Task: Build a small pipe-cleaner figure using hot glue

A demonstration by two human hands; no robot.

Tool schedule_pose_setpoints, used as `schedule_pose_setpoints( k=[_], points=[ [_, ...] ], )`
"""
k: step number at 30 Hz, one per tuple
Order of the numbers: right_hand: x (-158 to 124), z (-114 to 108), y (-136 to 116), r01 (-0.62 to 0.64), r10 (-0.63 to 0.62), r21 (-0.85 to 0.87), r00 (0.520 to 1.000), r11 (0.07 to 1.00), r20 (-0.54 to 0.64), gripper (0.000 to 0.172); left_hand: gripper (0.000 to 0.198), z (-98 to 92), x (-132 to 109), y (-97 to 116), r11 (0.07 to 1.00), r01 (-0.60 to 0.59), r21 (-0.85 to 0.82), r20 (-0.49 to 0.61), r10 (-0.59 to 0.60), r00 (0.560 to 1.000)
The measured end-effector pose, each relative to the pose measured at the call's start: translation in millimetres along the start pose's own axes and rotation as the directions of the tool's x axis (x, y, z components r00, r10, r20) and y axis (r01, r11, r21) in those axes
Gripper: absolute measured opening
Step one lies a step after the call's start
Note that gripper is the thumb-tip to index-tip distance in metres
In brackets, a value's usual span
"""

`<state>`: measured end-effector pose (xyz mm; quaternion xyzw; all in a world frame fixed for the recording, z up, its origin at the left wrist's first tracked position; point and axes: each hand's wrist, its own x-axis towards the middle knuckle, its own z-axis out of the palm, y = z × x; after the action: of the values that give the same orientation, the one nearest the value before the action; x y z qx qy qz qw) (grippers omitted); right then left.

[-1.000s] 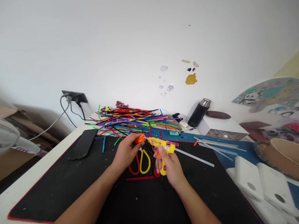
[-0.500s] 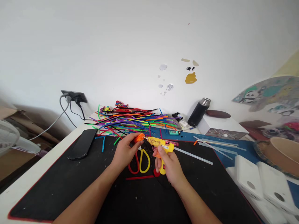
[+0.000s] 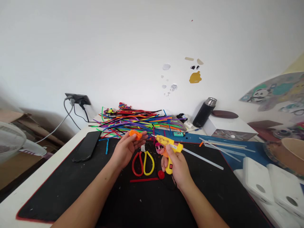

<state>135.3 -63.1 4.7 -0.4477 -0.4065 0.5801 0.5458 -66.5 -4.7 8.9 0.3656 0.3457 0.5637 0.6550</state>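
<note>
My left hand [image 3: 125, 148] pinches a small orange piece [image 3: 135, 135] between thumb and fingers, lifted above a black mat [image 3: 71, 190]. My right hand [image 3: 177, 166] is wrapped round the grip of a yellow hot glue gun [image 3: 169, 146], whose nozzle points left with a small gap to the orange piece. A clear glue stick [image 3: 201, 159] juts out of the gun's back toward the right. Below the hands lie scissors with one red and one yellow handle [image 3: 143, 161], a red stick [image 3: 143, 180] and a red round cap [image 3: 161, 174].
A heap of coloured pipe cleaners [image 3: 135, 122] fills the back of the desk. A black phone [image 3: 87, 146] lies at left, a black flask [image 3: 203, 111] at back right. White boxes [image 3: 266, 186] and a brown bowl [image 3: 288, 152] stand at right. A fan [image 3: 11, 142] stands at the far left.
My left hand has drawn the orange piece left and a little up, off the glue gun's nozzle. My right hand with the gun has shifted slightly right.
</note>
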Motion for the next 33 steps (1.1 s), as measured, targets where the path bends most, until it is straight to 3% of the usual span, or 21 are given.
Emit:
schedule_pose_setpoints(
  k=[7, 18, 22, 27, 33],
  points=[
    [-1, 1, -4, -0.005, 0.005, 0.016, 1.000, 1.000, -0.014, 0.057, 0.022, -2.4, 2, 9, 0.928, 0.150, -0.341, -0.015, -0.165, 0.986],
    [-1, 0, -2, -0.022, 0.022, 0.003, 1.000, 1.000, -0.009, 0.059, 0.033, -4.8, 3, 6, 0.929, 0.176, -0.326, -0.024, -0.194, 0.981],
    [-1, 0, -3, -0.027, 0.027, 0.013, 1.000, 1.000, -0.008, 0.059, 0.024, -6.0, 4, 4, 0.917, 0.177, -0.356, -0.049, -0.208, 0.977],
    [0, 0, -5, -0.011, 0.012, 0.026, 1.000, 1.000, -0.009, 0.060, 0.013, -7.4, 5, -4, 0.962, 0.128, -0.241, -0.058, -0.145, 0.988],
    [0, -1, -5, -0.002, 0.003, 0.013, 1.000, 1.000, -0.014, 0.061, 0.029, -0.5, 0, -11, 1.000, 0.012, 0.006, -0.049, -0.012, 0.999]
  ],
)
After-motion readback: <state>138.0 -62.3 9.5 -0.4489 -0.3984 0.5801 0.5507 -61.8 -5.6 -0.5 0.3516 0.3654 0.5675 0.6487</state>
